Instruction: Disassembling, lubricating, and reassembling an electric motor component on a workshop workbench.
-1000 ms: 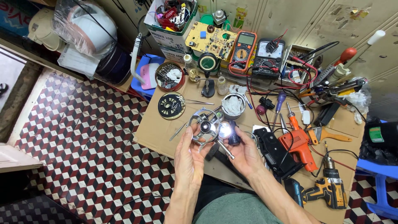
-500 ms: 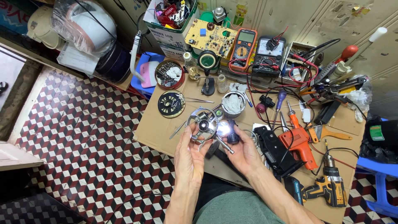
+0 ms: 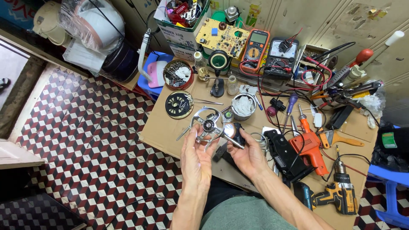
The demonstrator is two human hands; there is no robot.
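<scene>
My left hand (image 3: 195, 155) holds a round silver metal bracket (image 3: 207, 126) with spokes and a dark hub, lifted a little above the cardboard-covered bench (image 3: 164, 132). My right hand (image 3: 245, 154) grips a small dark cylindrical motor part (image 3: 235, 132) with a shiny metal face and a shaft, pressed against the bracket's right side. Both hands meet over the bench's near edge.
A black round fan motor cover (image 3: 179, 104) and a tin of screws (image 3: 178, 74) lie to the left. A white cup with cloth (image 3: 243, 106), two multimeters (image 3: 254, 47), a circuit board (image 3: 217, 37), an orange drill (image 3: 311, 145), a yellow cordless drill (image 3: 338, 196) and screwdrivers crowd the bench.
The hands and the bracket have barely shifted; the shiny face of the motor part has turned slightly.
</scene>
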